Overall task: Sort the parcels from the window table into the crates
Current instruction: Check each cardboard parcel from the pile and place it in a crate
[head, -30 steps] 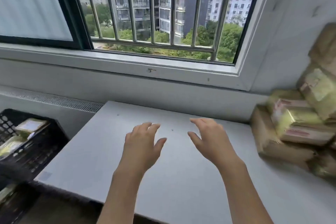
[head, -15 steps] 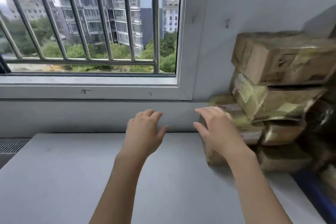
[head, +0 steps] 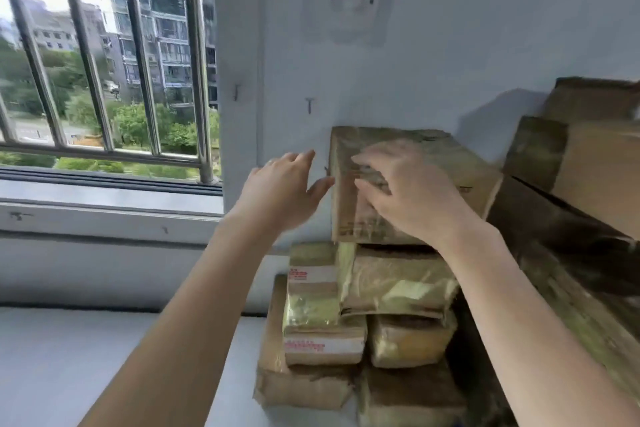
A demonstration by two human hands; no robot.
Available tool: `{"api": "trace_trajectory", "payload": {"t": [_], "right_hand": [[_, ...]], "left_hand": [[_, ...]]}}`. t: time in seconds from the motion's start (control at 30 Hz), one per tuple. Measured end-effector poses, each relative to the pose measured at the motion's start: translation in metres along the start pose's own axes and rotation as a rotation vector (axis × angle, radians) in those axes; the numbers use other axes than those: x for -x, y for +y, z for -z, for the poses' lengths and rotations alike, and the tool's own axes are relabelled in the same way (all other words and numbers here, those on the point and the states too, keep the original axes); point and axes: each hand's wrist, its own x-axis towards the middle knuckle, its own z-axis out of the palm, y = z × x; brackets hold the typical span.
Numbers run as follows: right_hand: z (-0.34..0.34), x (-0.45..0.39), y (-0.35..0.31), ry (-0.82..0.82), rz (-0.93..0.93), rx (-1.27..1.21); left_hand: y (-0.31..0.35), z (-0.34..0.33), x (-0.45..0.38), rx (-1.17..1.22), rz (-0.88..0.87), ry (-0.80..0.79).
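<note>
At the table's (head: pixel 86 357) right end, against the white wall (head: pixel 450 45): a stack of taped brown parcels, several layers high. Top parcel (head: pixel 433 163) lies flat on the heap, its near face toward the camera. Right hand (head: pixel 408 198) lies over that face and front top edge, fingers spread and bent against the cardboard; a firm grasp cannot be told, frame blurred. Left hand (head: pixel 280 191) is beside the parcel's left edge, fingers straight and released, thumb tip at or just touching the corner. Under the top parcel: a parcel with red print (head: pixel 322 322), a shiny taped one (head: pixel 398 284), more below, resting on the table. Larger boxes (head: pixel 588 156) are piled to the right. Barred window (head: pixel 104 62) on the left, tower blocks and trees outside. Round wall fitting (head: pixel 349 0) above the stack. No crates in view.
</note>
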Motion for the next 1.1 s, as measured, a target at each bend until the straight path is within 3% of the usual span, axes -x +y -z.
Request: {"api": "trace_trajectory", "payload": {"t": [0.1,0.17,0.3,0.4,0.53,0.77,0.97,1.1], "right_hand": [[0.022,-0.016,0.034,0.099,-0.012,-0.015],[0.029,-0.027,0.061,0.077,-0.074,0.041],[0.027,-0.035,0.109,-0.122,-0.39,0.18],[0.022,-0.034,0.121,-0.297,-0.566,0.132],[0.022,-0.039,0.117,-0.4,-0.62,0.017],[0.033,-0.039,0.095,-0.258,-0.598,-0.038],[0.054,-0.039,0.037,0.049,-0.452,-0.13],[0.055,-0.044,-0.016,0.28,-0.38,-0.333]], "left_hand": [[0.014,0.012,-0.028,-0.008,0.064,-0.02],[0.019,0.014,-0.043,-0.039,0.095,-0.088],[0.028,0.005,-0.069,-0.061,0.187,-0.265],[0.034,0.003,-0.083,-0.014,0.266,-0.394],[0.034,0.004,-0.095,0.105,0.224,-0.501],[0.023,0.035,-0.075,0.127,0.235,-0.338],[-0.012,0.08,-0.013,0.165,0.222,-0.121],[-0.043,0.107,0.033,0.278,0.195,0.117]]}}
